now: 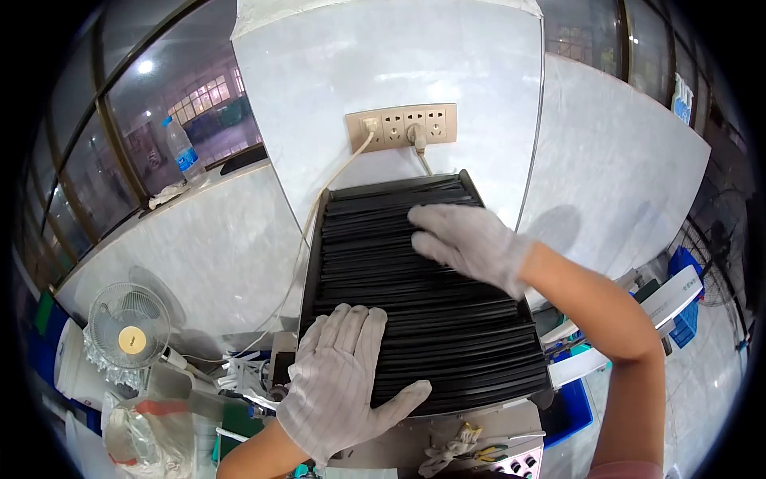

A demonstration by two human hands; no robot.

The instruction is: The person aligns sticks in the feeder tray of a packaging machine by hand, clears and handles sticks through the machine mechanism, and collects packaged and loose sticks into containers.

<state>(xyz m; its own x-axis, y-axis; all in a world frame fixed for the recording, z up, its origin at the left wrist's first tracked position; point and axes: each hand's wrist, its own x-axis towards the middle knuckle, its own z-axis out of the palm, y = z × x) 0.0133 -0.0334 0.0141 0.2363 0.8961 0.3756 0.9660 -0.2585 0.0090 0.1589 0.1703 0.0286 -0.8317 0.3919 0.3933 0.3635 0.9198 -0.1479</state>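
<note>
A dark tray in front of me is filled with many thin black strips, laid crosswise in a dense stack. My left hand, in a white striped glove, lies flat over the near left part of the strips, fingers together and thumb stretched out to the right. My right hand, also gloved, is over the far right part of the strips, its fingers pointing left and the thumb apart. Neither hand shows anything gripped. Whether the right fingertips touch the strips is hard to tell.
Behind the tray, a wall socket panel holds two plugs with cords. A fan and a plastic bag are at left. A water bottle stands on the ledge. Pliers lie below the tray; a blue bin is at right.
</note>
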